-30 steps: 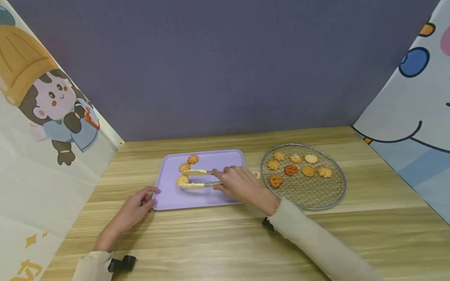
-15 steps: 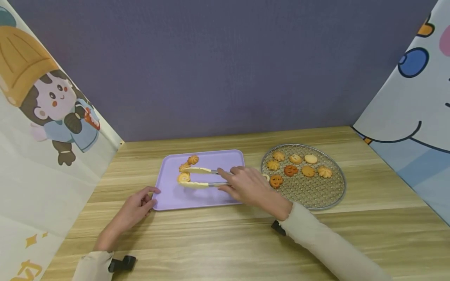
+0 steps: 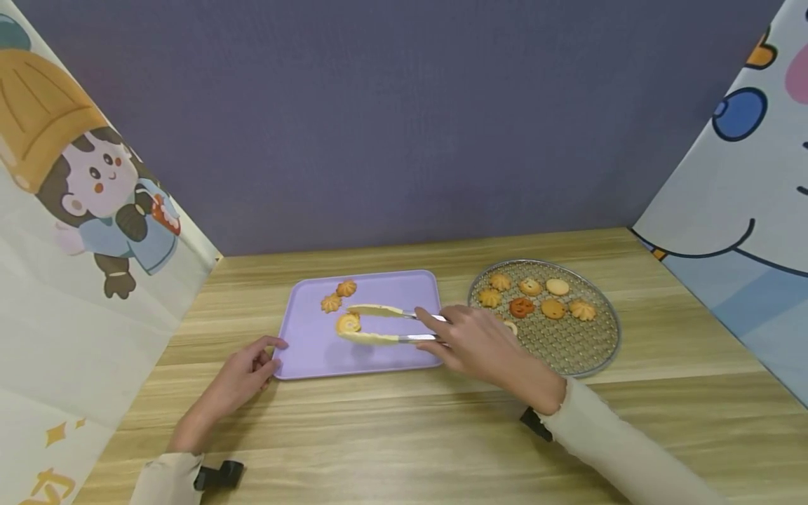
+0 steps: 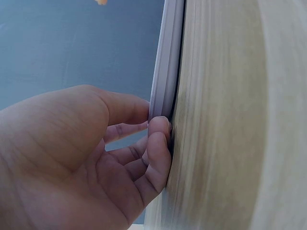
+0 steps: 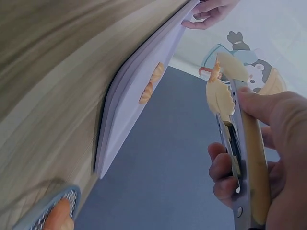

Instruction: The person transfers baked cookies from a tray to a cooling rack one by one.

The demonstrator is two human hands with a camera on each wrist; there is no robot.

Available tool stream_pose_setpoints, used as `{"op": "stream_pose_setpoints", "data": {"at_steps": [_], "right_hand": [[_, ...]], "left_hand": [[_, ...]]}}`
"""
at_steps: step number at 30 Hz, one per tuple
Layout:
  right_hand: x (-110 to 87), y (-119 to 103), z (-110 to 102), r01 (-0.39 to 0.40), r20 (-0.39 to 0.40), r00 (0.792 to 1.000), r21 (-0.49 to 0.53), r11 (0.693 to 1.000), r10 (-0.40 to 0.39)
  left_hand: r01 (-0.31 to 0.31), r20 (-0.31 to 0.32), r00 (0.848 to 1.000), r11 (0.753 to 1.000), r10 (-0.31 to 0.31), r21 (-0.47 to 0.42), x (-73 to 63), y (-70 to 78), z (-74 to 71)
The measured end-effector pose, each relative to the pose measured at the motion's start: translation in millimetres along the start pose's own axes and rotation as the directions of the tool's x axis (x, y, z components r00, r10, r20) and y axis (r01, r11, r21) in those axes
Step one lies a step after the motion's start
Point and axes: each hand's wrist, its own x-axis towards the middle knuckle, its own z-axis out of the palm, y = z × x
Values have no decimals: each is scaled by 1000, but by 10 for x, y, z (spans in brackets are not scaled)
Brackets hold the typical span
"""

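My right hand (image 3: 489, 354) grips a pair of metal tongs with cream-coloured tips (image 3: 372, 339). Between those tips a round, swirl-topped cookie (image 3: 346, 325) is held above the lilac tray (image 3: 398, 289), its shadow falling below. The right wrist view shows the pinched cookie (image 5: 216, 71) edge-on, apart from the tray. My left hand (image 3: 241, 375) holds the tray's near left corner, thumb on the rim and fingertips against its outer side. Two ridged, star-shaped cookies, one (image 3: 346, 288) behind the other (image 3: 331, 303), lie towards the tray's upper left.
A round wire-mesh tray (image 3: 571, 354) sits to the right with several cookies, among them a brown pretzel-shaped one (image 3: 522, 307) and a pale smooth one (image 3: 557, 286). My right forearm covers its near left part. A purple-grey panel (image 3: 404, 140) stands behind the wooden table (image 3: 379, 435).
The tongs have lifted the swirl-topped cookie off the lilac tray and moved it right, away from the two star-shaped ones. My left hand has stayed at the corner.
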Motion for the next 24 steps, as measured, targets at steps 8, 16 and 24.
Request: {"op": "stream_pose_setpoints", "data": {"at_steps": [8, 16, 24], "right_hand": [[-209, 61, -136, 19, -82, 996, 29, 999, -17], [-458, 126, -295, -12, -109, 994, 47, 999, 17], [-665, 212, -416, -66, -101, 993, 24, 998, 68]], "left_hand": [[-10, 0, 1000, 1000, 10, -6, -4, 16, -5], [0, 4, 1000, 1000, 0, 0, -5, 19, -6], [14, 6, 1000, 1000, -14, 6, 8, 7, -5]]}}
